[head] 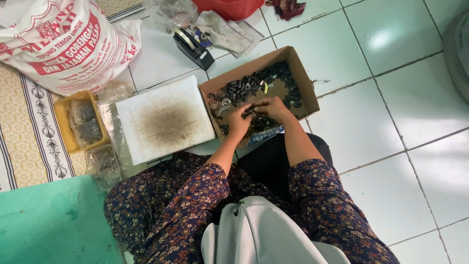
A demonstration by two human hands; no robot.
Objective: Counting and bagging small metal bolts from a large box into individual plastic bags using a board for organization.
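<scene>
A shallow cardboard box [299,68] lies on the tiled floor in front of me, with several small dark metal parts [254,83] heaped along its far side. My left hand [239,121] and my right hand [270,106] meet inside the box at its near edge. Their fingers are pinched together around a few of the dark parts. What exactly sits between the fingertips is too small to make out. A round silvery piece [225,102] lies at the box's left end.
A stained white board [163,120] lies left of the box. Beyond it sit a black tape dispenser [193,46], crumpled rags [224,29] and a big printed sack [63,44]. A yellow tray [62,122] and plastic bags of metal rings [102,164] lie at the left.
</scene>
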